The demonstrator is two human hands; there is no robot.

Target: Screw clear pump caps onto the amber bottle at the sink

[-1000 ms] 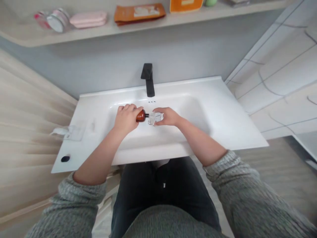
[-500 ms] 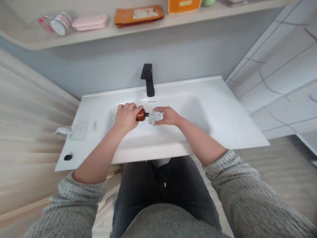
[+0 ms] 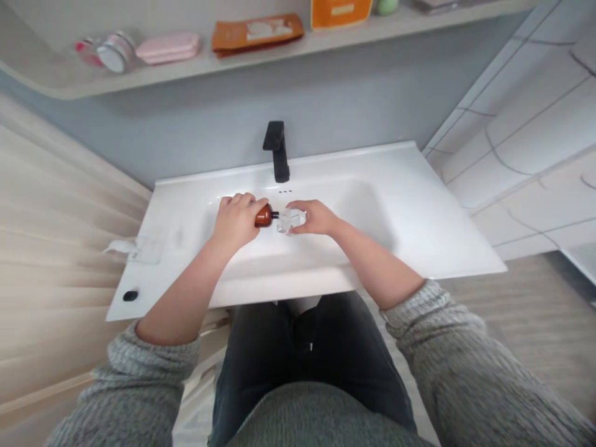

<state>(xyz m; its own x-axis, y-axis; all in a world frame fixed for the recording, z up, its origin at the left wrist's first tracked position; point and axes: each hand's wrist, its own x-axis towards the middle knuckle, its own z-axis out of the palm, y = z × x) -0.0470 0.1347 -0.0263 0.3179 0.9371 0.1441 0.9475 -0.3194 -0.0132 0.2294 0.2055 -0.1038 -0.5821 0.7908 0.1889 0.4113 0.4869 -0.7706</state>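
Observation:
My left hand [image 3: 236, 217] is closed around an amber bottle [image 3: 263, 215], tipped on its side with its dark neck pointing right. My right hand [image 3: 316, 217] grips a small clear container [image 3: 289, 220], also tilted, whose left end meets the bottle's neck. Whether liquid is passing between them I cannot tell. Both are held over the basin of the white sink [image 3: 302, 264]. The left palm hides much of the bottle.
A black faucet [image 3: 278, 152] rises behind my hands. Left on the counter are a clear tissue box [image 3: 146, 249] and a small black object [image 3: 130, 295]. Above, a shelf [image 3: 186, 71] carries an orange packet [image 3: 258, 34], a pink case [image 3: 167, 48] and a jar [image 3: 115, 53]. A pale curtain [image 3: 56, 248] hangs left.
The view has shifted slightly. Both hands keep the bottle and the clear container in the same place, neck to opening.

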